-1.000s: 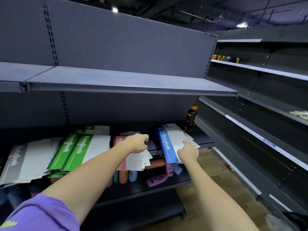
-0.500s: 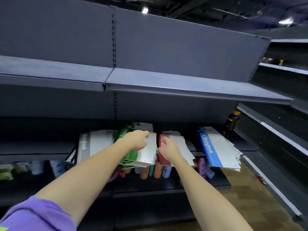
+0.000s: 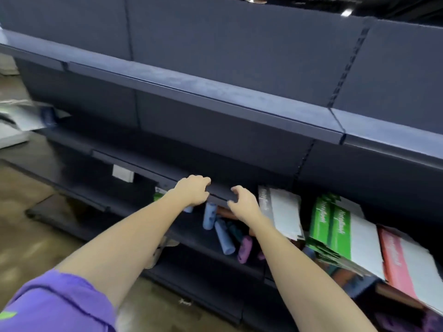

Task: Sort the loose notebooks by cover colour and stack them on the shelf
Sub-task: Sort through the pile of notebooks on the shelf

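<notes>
My left hand point(image 3: 193, 191) and right hand point(image 3: 243, 202) hover loosely curled, holding nothing, at the dark metal shelf's front edge point(image 3: 220, 195). Grey-spined point(image 3: 280, 212), green-covered point(image 3: 335, 224) and pink-covered notebook stacks point(image 3: 405, 257) overhang that edge rightward; I'd square them back.

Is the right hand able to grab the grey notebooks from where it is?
Probably yes. The right hand holds nothing, its fingers loosely curled, and the grey notebooks lie just beside it on the same shelf, with nothing in between.
</notes>
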